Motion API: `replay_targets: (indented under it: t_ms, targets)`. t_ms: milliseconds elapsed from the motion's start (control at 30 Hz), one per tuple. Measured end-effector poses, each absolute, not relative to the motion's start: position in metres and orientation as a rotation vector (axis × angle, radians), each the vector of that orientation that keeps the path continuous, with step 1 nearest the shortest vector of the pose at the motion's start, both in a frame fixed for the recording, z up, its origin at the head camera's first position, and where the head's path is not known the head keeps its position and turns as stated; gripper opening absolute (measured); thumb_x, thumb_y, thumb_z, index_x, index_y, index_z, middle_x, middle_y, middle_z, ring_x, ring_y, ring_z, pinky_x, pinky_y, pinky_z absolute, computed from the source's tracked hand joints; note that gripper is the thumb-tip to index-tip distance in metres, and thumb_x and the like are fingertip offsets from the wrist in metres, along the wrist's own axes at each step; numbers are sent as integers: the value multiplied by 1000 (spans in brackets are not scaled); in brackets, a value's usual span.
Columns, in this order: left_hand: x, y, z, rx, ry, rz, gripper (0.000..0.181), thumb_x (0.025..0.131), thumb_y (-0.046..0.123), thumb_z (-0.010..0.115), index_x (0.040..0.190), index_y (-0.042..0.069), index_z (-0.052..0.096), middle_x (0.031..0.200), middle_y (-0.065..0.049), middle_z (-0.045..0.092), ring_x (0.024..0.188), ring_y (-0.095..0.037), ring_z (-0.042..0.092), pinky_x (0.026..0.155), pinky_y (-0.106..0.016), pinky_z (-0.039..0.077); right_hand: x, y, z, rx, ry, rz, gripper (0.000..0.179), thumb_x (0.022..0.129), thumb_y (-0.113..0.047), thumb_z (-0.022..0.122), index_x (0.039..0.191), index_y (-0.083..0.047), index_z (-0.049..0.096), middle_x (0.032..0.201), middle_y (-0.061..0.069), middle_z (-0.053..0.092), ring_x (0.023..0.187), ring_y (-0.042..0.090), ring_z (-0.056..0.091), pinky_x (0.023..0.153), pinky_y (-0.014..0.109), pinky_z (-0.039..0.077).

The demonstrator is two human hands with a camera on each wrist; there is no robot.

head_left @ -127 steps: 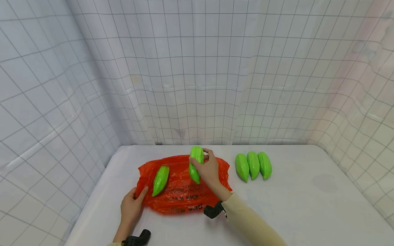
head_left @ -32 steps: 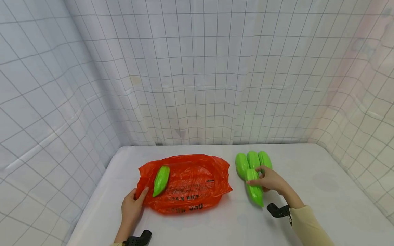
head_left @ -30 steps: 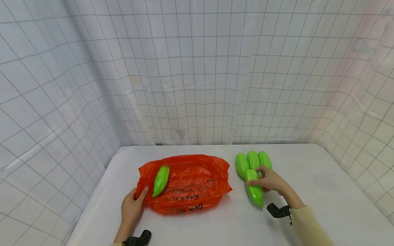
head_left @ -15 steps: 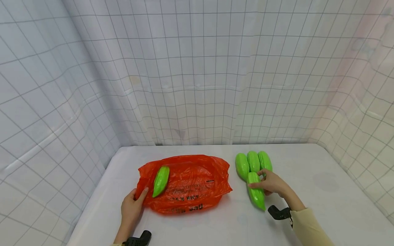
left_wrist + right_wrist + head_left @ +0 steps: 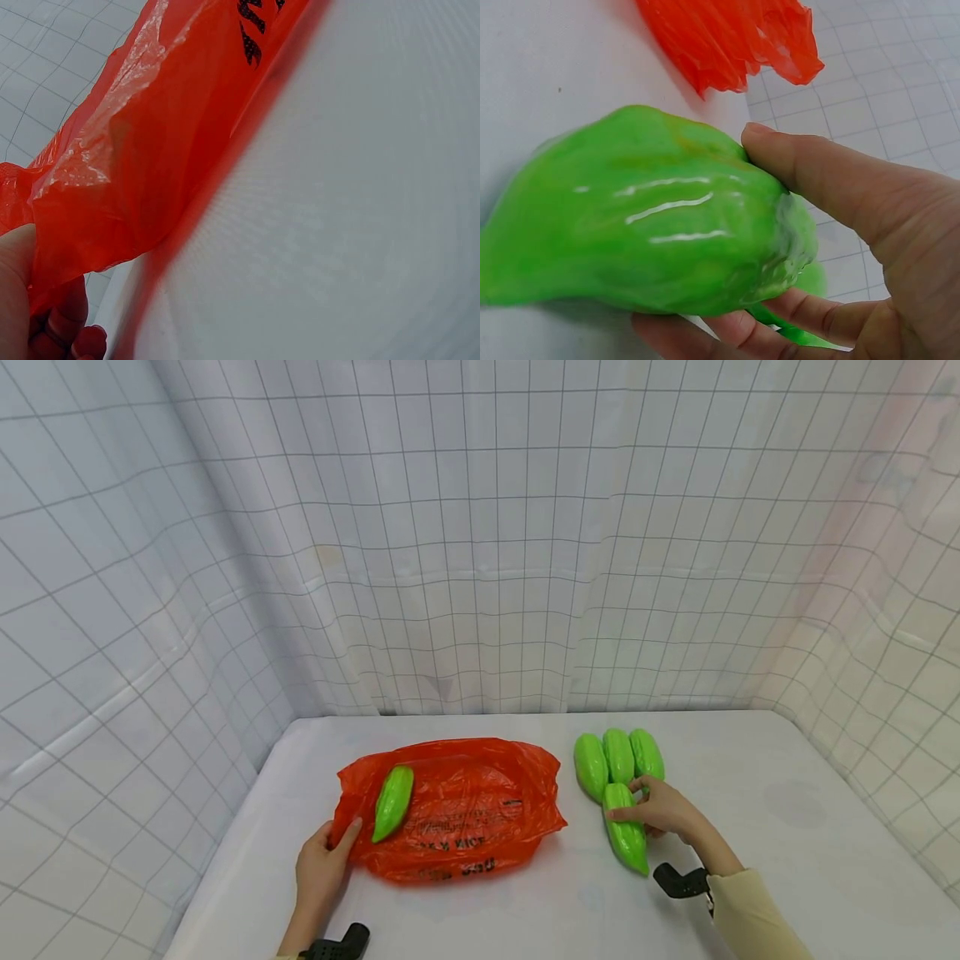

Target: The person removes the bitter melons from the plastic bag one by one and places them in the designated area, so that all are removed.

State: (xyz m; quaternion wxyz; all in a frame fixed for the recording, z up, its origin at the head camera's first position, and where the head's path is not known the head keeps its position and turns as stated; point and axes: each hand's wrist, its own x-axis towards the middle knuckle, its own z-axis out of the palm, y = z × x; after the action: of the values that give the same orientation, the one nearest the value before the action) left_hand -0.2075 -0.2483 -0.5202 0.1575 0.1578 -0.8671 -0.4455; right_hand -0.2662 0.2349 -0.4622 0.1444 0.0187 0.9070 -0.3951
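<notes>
My right hand [image 5: 651, 808] grips a glossy green gourd [image 5: 626, 839] [image 5: 645, 217] lying on the white table just in front of a row of three more green gourds [image 5: 618, 760]; thumb and fingers curl round its far end. An orange plastic bag [image 5: 457, 806] [image 5: 157, 142] lies flat at the table's middle with another green gourd [image 5: 393, 800] on its left part. My left hand [image 5: 324, 860] pinches the bag's near-left edge between thumb and fingers [image 5: 52, 322].
The white table [image 5: 787, 860] is closed in by white gridded cloth walls [image 5: 480, 568] at the back and both sides. Black wrist mounts [image 5: 678, 881] sit behind each hand. Bare tabletop lies to the right of the gourds and along the near edge.
My right hand carried a gourd from above the bag to the right and set it down in front of the three gourds, sliding it slightly nearer. The left hand has stayed put.
</notes>
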Motion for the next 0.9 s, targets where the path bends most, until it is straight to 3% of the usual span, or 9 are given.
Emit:
replay_targets:
  t_ms: [900]
  targets:
    - [-207, -248, -519, 425, -2466, -1252, 44, 92, 43, 60, 98, 0, 64, 69, -4, 58, 66, -19, 46, 58, -28, 36, -263, 238, -458, 59, 2598, -1110, 85, 75, -48, 76, 125, 12, 43, 89, 12, 52, 67, 22, 52, 60, 36, 48]
